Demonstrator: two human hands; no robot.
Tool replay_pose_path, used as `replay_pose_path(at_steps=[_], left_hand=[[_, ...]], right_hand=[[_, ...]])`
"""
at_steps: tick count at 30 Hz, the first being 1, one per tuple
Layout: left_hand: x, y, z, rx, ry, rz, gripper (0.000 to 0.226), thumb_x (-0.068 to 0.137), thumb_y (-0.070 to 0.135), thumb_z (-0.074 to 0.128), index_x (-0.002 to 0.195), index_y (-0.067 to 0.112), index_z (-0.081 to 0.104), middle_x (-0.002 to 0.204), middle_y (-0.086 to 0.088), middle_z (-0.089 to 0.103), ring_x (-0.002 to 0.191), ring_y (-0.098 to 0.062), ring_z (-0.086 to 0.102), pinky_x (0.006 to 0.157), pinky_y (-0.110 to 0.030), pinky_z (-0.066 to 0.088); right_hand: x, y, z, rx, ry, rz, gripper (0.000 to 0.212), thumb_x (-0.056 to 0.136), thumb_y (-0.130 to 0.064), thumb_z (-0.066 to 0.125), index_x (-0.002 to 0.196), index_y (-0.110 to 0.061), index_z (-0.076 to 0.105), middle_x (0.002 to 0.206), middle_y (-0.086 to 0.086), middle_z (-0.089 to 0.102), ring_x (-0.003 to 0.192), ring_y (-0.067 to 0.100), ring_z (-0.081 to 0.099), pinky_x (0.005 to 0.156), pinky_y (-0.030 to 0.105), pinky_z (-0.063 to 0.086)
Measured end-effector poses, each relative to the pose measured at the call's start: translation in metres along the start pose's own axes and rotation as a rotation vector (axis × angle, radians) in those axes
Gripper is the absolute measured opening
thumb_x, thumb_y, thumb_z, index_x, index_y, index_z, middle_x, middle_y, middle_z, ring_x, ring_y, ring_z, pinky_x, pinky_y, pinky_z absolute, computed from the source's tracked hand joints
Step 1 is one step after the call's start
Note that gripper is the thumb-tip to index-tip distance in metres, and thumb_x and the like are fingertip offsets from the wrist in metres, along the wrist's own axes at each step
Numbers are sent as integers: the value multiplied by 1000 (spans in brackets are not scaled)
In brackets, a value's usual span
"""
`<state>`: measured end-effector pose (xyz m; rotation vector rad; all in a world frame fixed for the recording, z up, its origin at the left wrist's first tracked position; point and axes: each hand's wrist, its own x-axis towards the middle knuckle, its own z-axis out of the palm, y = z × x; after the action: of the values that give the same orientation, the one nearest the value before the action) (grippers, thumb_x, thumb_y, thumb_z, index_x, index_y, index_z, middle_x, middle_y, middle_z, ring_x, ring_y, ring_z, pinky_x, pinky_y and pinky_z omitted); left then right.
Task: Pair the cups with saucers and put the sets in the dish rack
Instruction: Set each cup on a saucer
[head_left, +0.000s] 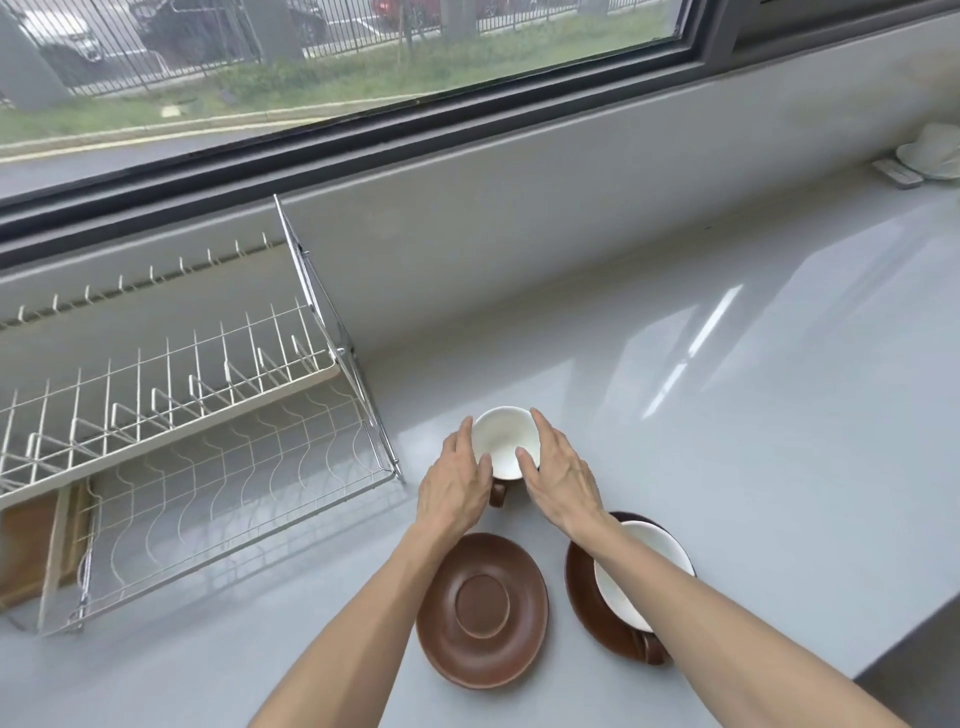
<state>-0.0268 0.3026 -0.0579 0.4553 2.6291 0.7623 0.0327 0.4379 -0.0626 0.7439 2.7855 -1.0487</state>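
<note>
- Left hand wraps the left side of a cup, fingers curled round its wall, thumb at the near rim; it grips the cup.
- Right hand does the same on the cup's right side, fingers along the wall, thumb at the near rim; also gripping it.
- The cup is white inside, brown outside, upright, brown handle pointing toward the person between the two wrists. Can't tell if it rests on the counter or is just off it.
- Empty saucer, brown, lies flat on the counter just near of the held cup, under the left forearm's line.
- Second saucer, brown, sits just right of the empty one, close but apart from it. It already carries a second cup, white inside, handle at the near right; the right forearm crosses over it.
- Dish rack, white wire with a metal frame, stands on the counter to the left of the cups, below the window; no crockery visible in it.
- White items sit far right at the counter's back edge, too small to identify.
</note>
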Motion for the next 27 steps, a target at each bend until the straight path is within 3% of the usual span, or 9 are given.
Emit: replay_pose_path(at_steps=[4,9,19,24,27], left_hand=[[7,3,5,-106,-39,-57,58,101,29,40,156,15,24,145,-15,51,129,-34,50,102,-41,39],[5,9,2,-147,-28,-101,58,98,24,45,153,16,29,137,-15,57,124,-35,53,99,-41,41],[-30,15,-21,-150,-18,-151,52,95,25,47,146,18,39,131,-15,61,122,-35,55,98,-39,42],[-52,6,-31,-160,-21,-172,52,79,43,42,127,25,47,108,-10,73,96,-34,70,93,-42,51],[-71,3,-37,-159,-30,-179,53,75,47,41,122,24,49,99,-10,74,93,-34,70,91,-43,51]], right_hand=[[9,-3,2,47,-4,84,55,102,-22,36,155,-16,22,143,18,51,128,37,50,104,44,40],[10,-7,-2,109,17,174,57,96,-8,32,152,-17,32,128,21,61,114,42,56,95,42,44],[-26,-25,-14,152,22,178,57,92,-11,35,148,-19,39,127,20,61,114,40,56,93,40,44],[-54,-32,-16,127,29,138,54,89,-17,40,142,-19,48,121,21,65,111,41,58,94,42,47],[-74,-33,-15,113,18,110,53,88,-17,42,140,-19,49,119,20,67,110,40,59,92,41,47]])
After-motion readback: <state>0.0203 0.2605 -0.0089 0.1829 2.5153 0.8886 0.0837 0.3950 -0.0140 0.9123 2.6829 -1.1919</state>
